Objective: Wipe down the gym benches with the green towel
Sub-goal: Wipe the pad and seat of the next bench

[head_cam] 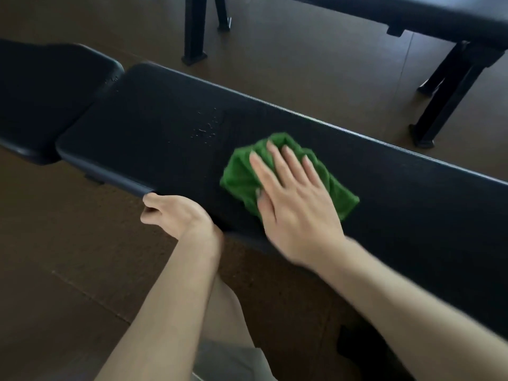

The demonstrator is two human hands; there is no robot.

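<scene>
I'm watching the right hand (295, 199) lying flat on the green towel (242, 174), fingers straight and spread wide, palm pressing the cloth down onto the long black bench pad (154, 127); towel's bunched and rumpled, sitting about mid-pad, poking out past the fingertips and on both sides of the hand; hand's a bit blurred. Left hand (171, 213) is gripping the near edge of that same pad, thumb on the rim, fingers curling under the lip; left of the towel, near but not touching it. I'm seeing a patch of small wet-looking specks (206, 127) glinting on the pad, just left of the towel and further from me. A shorter seat pad (46, 100) is sitting at the far left end w/ a narrow gap between the two. Top right, a 2nd bench (428, 20) is standing well apart across the brown floor (316, 67), black legs (442, 97) angling down to flat feet; another black upright (193, 28) is showing top centre. Both bare forearms are reaching in from the bottom; a bit of light fabric, prob. shorts (231, 361), is showing between them.
</scene>
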